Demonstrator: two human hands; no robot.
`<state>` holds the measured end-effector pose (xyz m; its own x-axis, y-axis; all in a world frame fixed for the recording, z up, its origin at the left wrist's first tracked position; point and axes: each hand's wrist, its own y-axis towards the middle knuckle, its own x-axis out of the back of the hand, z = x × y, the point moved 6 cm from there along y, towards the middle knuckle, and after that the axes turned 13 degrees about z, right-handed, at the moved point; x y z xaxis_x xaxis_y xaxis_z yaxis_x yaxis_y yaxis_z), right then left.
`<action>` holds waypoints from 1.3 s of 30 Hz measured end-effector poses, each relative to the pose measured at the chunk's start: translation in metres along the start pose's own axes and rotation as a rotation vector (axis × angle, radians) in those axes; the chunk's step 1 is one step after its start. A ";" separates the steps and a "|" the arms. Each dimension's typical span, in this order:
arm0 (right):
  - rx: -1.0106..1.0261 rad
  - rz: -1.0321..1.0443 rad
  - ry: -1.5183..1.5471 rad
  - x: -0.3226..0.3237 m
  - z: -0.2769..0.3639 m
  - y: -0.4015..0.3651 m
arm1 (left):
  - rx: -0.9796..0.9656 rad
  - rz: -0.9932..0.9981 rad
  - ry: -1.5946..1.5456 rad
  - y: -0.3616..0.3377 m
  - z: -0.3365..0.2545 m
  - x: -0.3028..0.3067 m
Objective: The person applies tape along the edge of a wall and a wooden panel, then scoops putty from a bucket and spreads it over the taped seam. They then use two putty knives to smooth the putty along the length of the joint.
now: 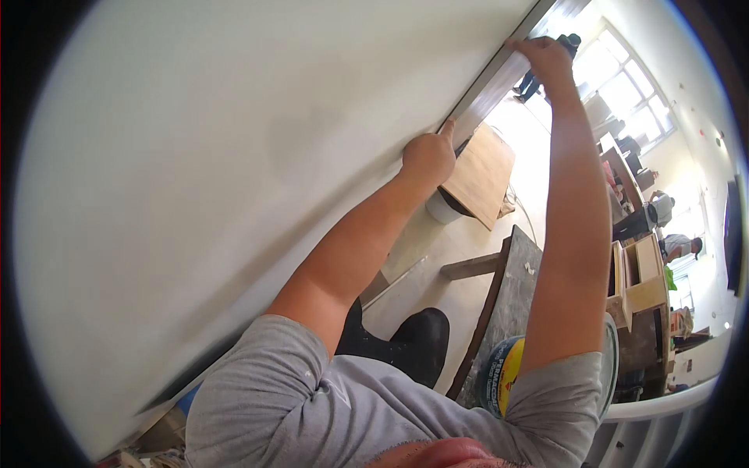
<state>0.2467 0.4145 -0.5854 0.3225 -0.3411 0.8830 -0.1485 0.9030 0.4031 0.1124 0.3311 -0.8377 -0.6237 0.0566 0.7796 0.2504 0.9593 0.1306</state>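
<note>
A large white panel (234,140) fills the left side of the view. Along its far edge runs a narrow, greyish edge strip (477,95), with a dark line between the two. My left hand (431,159) is closed at this edge, one finger stretched along the strip and the others curled. Farther up the same edge, my right hand (549,62) bends its fingers over the strip, thumb and fingertips close together. Whether anything small is under the fingertips cannot be made out.
Below the hands, a wooden board (482,175) lies on a white bucket (443,209). A dark-topped bench (499,300) bears a labelled paint can (503,374) beside my right arm. Wooden drawer boxes (644,273) and several people stand at the right, near windows.
</note>
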 end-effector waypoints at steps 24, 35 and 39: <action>0.007 0.114 0.039 -0.125 -0.024 -0.064 | -0.096 -0.191 0.032 -0.011 0.015 -0.014; 0.022 0.105 0.054 -0.127 -0.027 -0.063 | -0.010 -0.049 0.001 -0.002 0.004 -0.003; -0.016 0.161 0.047 -0.125 -0.022 -0.066 | -0.006 -0.052 -0.011 -0.001 0.004 -0.002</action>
<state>0.2372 0.4036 -0.7277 0.3395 -0.1795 0.9233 -0.1868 0.9492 0.2533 0.1104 0.3307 -0.8419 -0.6439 0.0103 0.7650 0.2218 0.9595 0.1738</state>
